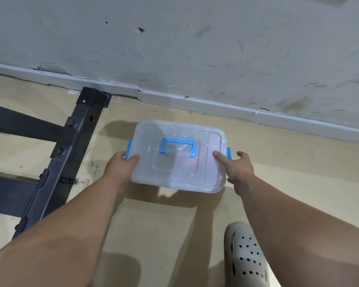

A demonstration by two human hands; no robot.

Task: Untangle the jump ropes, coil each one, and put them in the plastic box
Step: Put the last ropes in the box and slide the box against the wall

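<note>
The left hand [122, 163] is gripping the left end of the plastic box [174, 177], its thumb [134, 158] lying on the lid [205, 139] and its fingers wrapping round the side just below the left latch [129, 149]. The right hand [240, 165] is taking the other end in a wider hold: its thumb [218, 156] is pressing on the lid's right edge while the fingers are spreading outside the right latch [228, 153]. How far they curl under, I cannot tell.

There is one box, wearing one lid, with one blue carry handle [177, 141] lying flat on top and two blue latches, one at each end. The lid is sitting closed. The plastic is cloudy, and what is lying inside is not showing through clearly enough to say.

The box is sitting between the two hands over the beige floor [164, 224], near the baseboard [195, 101] of a scuffed grey wall [195, 48] and just right of a black metal frame [71, 146]. Its shadow is falling on the floor at its near edge. One pale perforated shoe [246, 255] is standing at the lower right, under the right forearm.
</note>
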